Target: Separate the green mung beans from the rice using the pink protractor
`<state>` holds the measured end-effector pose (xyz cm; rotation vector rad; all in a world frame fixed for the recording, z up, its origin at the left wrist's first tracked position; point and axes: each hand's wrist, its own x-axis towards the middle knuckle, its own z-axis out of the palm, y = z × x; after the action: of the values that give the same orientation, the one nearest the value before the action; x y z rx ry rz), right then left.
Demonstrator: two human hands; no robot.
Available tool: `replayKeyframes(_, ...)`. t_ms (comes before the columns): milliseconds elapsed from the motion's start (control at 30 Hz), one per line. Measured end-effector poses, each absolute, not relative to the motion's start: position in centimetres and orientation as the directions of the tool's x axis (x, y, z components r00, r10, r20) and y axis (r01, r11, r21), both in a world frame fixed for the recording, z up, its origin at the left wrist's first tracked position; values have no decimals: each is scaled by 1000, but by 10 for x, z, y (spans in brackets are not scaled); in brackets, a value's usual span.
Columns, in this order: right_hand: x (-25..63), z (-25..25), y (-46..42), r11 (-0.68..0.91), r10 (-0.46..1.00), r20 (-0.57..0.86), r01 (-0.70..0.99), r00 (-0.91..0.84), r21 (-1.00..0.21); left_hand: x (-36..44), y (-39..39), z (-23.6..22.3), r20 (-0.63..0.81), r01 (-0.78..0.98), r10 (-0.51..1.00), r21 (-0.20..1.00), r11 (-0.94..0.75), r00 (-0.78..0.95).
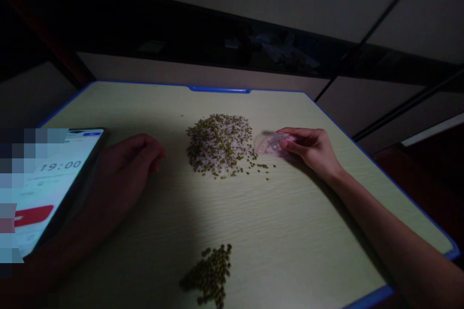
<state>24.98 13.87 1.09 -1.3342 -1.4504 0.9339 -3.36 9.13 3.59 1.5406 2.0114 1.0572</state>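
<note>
A pile of green beans mixed with white grains (219, 145), which look like mung beans and rice, lies on the pale tabletop (275, 231). At its right edge, my right hand (308, 147) pinches a clear plastic protractor (268, 145) with pinkish markings. The curved side points toward the pile, and a few loose beans (263, 166) lie just below it. My left hand (134, 159) rests in shadow left of the pile, apart from it. Its fingers are curled together; whatever they may hold is hidden. Closer to me sits a smaller heap of green beans (213, 273).
A lit screen (72, 154) showing 19:00 stands at the left, close to my left forearm. Blue edging (219, 90) borders the table. Behind it are pale cabinet panels (232, 67) with a dark glossy band (188, 43). The room is dim.
</note>
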Motion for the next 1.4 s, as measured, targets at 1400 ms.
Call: replayKeyframes(1400, 252, 13, 136, 107, 994, 111, 289, -3, -951, -32, 89, 37, 133, 635, 941, 766, 103, -313)
